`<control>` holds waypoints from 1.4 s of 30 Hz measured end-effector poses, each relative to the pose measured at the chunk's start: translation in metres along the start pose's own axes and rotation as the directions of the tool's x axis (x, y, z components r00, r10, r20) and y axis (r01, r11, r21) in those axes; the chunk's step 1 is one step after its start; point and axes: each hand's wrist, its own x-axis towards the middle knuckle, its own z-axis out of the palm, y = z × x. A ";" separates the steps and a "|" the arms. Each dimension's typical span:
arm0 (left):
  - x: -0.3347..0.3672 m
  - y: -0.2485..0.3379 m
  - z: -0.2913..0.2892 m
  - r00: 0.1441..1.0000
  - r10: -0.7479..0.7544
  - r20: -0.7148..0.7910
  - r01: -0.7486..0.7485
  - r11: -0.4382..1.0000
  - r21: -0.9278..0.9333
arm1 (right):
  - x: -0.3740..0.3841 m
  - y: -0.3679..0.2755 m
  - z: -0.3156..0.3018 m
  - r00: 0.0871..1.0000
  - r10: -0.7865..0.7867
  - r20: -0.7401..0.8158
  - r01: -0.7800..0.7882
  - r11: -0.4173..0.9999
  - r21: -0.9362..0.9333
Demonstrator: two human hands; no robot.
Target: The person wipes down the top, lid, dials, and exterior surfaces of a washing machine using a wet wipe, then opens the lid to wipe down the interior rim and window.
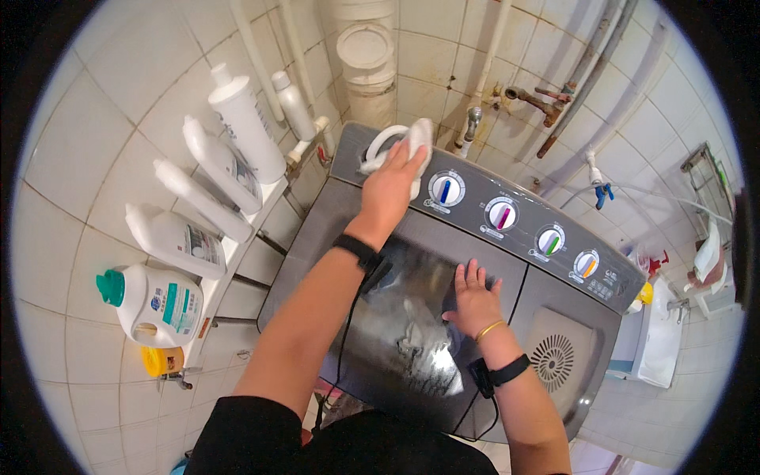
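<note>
A white cloth (422, 142) is on the upper left part of the grey panel (475, 194) at the back of a washing machine (313, 229). The left hand (388, 190) holds the cloth under its fingers. Just right of it is a round knob (446, 189) with a blue bar, and three more knobs follow in a row. The right hand (476, 305) holds nothing; its fingers are spread over the shiny dark lid (423, 269). To the left, bottles (247, 123) stand on a white shelf (226, 289) by the tiled wall (59, 158).
</note>
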 end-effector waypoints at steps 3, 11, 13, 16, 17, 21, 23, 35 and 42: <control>0.025 -0.015 0.010 0.986 0.154 -0.065 -0.148 0.985 0.083 | 0.000 -0.006 -0.007 1.000 0.000 0.012 0.000 0.999 -0.042; -0.029 -0.028 0.012 0.959 -0.177 0.221 0.139 0.974 0.177 | -0.001 -0.002 -0.006 1.000 0.010 0.022 -0.009 0.999 -0.036; -0.035 -0.043 -0.001 0.961 -0.223 0.161 0.211 0.974 0.085 | 0.001 -0.005 -0.007 0.999 0.013 0.030 -0.012 0.999 -0.036; -0.021 -0.049 -0.015 0.968 -0.220 -0.121 0.209 0.973 -0.101 | 0.004 -0.007 -0.006 0.999 0.018 0.037 -0.015 0.998 -0.061; -0.009 -0.049 -0.023 0.921 -0.176 -0.347 0.126 0.979 -0.162 | 0.003 -0.006 -0.005 0.999 0.023 0.036 -0.020 0.997 -0.071; 0.039 -0.066 -0.025 0.940 -0.316 -0.132 0.294 0.942 -0.162 | 0.005 -0.009 -0.006 0.999 0.014 0.038 -0.010 0.995 -0.100; 0.044 -0.089 -0.007 0.961 -0.273 -0.045 0.267 0.958 -0.105 | 0.007 -0.013 -0.006 0.999 0.009 0.041 -0.005 0.994 -0.106; 0.010 -0.101 0.029 0.926 -0.378 0.028 0.372 0.921 0.117 | 0.010 -0.014 -0.008 0.999 0.010 0.051 -0.004 0.992 -0.124; -0.035 -0.086 0.019 0.961 -0.198 0.192 0.130 0.939 0.317 | 0.015 -0.020 -0.010 0.996 0.038 0.081 -0.021 0.979 -0.202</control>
